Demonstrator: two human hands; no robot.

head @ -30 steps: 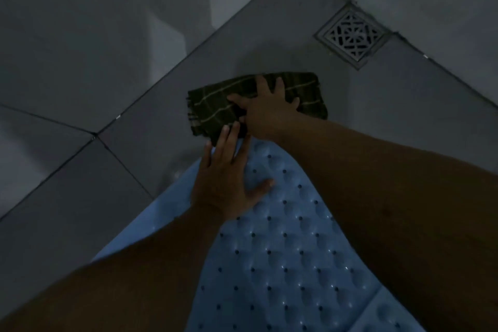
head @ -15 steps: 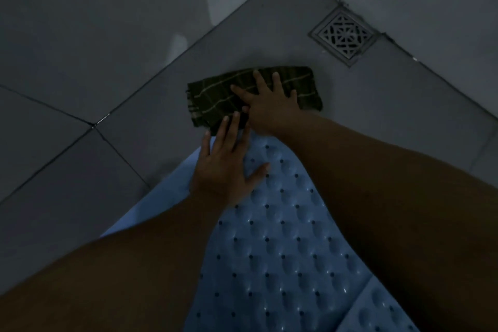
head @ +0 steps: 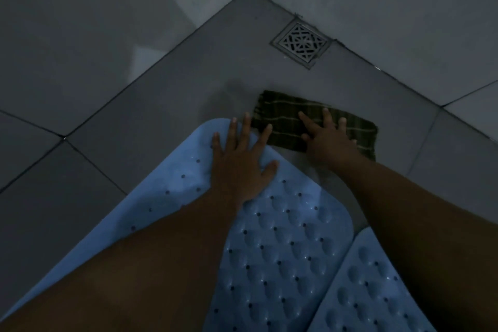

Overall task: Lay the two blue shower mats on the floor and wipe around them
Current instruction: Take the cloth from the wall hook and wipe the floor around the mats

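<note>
- The likeliest slip, as I judged it, was the dark green striped folded cloth [head: 315, 124] catching the rounded end of the pale blue dimpled rubber shower mat [head: 283, 237] and lifting or shifting it, since cloth and mat end lay just beside each other.
- The grey tiled floor [head: 167, 105] looked damp near the cloth, so a pressing palm could have skidded.
- The left hand [head: 241, 167] lay flat on the mat's far end, fingers straight and spread, holding nothing.
- The right hand [head: 327, 143] pressed the cloth to the floor with fingers spread, not curled round it.
- The second blue dimpled mat [head: 372, 286] lay alongside the first, a narrow gap between them.
- A square metal drain grate [head: 301, 44] sat in the corner, well beyond the cloth.
</note>
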